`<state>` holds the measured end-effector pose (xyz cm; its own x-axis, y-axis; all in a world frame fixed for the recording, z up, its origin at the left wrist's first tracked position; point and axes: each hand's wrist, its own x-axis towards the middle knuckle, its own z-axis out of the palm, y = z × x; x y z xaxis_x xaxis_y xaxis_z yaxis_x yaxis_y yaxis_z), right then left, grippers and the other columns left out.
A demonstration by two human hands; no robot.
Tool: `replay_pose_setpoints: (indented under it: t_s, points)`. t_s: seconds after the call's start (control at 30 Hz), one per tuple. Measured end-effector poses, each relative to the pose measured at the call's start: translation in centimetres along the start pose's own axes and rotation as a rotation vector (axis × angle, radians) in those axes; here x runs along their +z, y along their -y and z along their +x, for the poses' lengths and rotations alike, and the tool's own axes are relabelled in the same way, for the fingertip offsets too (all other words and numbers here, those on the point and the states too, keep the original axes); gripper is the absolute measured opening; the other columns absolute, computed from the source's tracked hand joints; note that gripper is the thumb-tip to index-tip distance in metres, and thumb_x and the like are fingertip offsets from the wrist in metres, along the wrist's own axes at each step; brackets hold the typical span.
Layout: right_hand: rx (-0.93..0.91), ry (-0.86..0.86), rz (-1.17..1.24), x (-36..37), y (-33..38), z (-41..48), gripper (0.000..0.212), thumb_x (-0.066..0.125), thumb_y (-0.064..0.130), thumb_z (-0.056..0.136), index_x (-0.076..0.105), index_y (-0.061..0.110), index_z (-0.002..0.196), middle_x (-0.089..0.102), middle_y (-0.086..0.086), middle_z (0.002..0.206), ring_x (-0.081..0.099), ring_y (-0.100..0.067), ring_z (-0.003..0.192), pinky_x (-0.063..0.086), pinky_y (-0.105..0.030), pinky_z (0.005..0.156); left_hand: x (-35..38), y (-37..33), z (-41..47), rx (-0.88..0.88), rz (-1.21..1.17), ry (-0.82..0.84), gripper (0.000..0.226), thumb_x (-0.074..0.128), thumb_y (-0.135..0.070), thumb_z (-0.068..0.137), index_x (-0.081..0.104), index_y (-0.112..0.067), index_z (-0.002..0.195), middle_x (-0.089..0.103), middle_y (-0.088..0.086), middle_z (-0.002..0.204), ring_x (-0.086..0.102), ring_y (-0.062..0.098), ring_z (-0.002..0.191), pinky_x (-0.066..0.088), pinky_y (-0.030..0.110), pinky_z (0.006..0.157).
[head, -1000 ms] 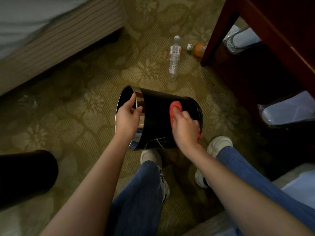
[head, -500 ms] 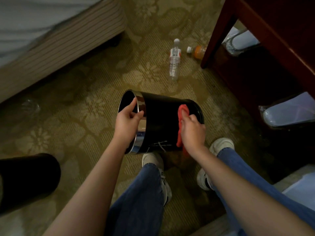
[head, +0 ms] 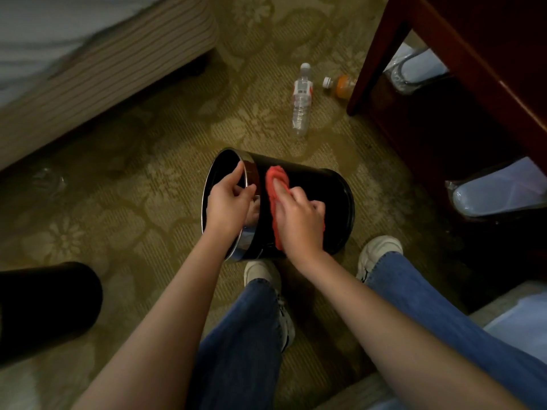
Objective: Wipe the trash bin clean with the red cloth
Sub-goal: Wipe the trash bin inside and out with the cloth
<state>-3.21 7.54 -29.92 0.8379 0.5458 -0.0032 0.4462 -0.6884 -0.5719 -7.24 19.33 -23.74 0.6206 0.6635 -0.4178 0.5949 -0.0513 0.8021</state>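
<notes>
A black trash bin [head: 328, 196] with a shiny metal rim lies tipped on its side above the carpet, its mouth facing left. My left hand [head: 229, 204] grips the rim, fingers curled over its edge. My right hand [head: 297, 216] presses the red cloth [head: 274, 180] flat against the bin's black outer wall, just right of the rim. Most of the cloth is hidden under my palm; its top and left edge show.
A clear plastic bottle [head: 301, 105] and an orange-drink bottle [head: 340, 85] lie on the patterned carpet beyond the bin. A dark wooden table leg [head: 373, 57] stands at right, a bed base [head: 97, 72] at upper left, another black bin [head: 44, 309] at lower left. My shoes sit just below the bin.
My right hand has slid the red cloth leftward along the bin's wall, from near its base end to just beside the metal rim. My left hand keeps its grip on the rim.
</notes>
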Motion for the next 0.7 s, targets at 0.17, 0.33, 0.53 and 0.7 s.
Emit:
replay_pose_setpoints:
  t_s: [0.17,0.33,0.53,0.7]
  points:
    - [0.328,0.114,-0.074,-0.1,-6.1,-0.6,0.044,0.042,0.019,0.097,0.041,0.025,0.141,0.056,-0.005,0.107,0.056,-0.024,0.09,0.03,-0.037,0.083,0.0,0.0,-0.2,-0.013,0.047,-0.008,0.053,0.053,-0.012,0.094,0.038,-0.023,0.144,0.064,0.021,0.089,0.063,0.028,0.083,0.051,0.038,0.084]
    - [0.04,0.028,-0.031,0.7,0.8,-2.2,0.045,0.052,0.021,0.09,0.05,0.016,0.135,0.061,-0.003,0.097,0.056,-0.024,0.081,0.04,-0.039,0.079,0.1,-0.1,0.6,-0.019,0.132,-0.071,0.051,0.052,-0.014,0.094,0.039,-0.023,0.143,0.063,0.007,0.072,0.056,0.014,0.062,0.053,0.032,0.069]
    - [-0.111,-0.027,0.069,1.0,2.0,-2.7,0.048,0.038,0.031,0.094,0.045,0.015,0.138,0.059,0.001,0.095,0.055,-0.015,0.079,0.037,-0.033,0.078,0.4,-0.5,0.7,-0.018,0.191,-0.073,0.051,0.053,-0.014,0.093,0.041,-0.023,0.142,0.054,-0.004,0.056,0.052,0.012,0.053,0.051,0.041,0.071]
    - [0.264,0.092,0.013,0.7,-5.0,-1.9,0.048,0.029,0.036,0.096,0.032,0.03,0.145,0.054,0.001,0.11,0.053,-0.025,0.095,0.025,-0.03,0.08,0.8,-1.1,0.4,-0.064,0.176,-0.117,0.049,0.052,-0.015,0.094,0.041,-0.023,0.142,0.05,-0.01,0.057,0.056,0.011,0.06,0.049,0.036,0.078]
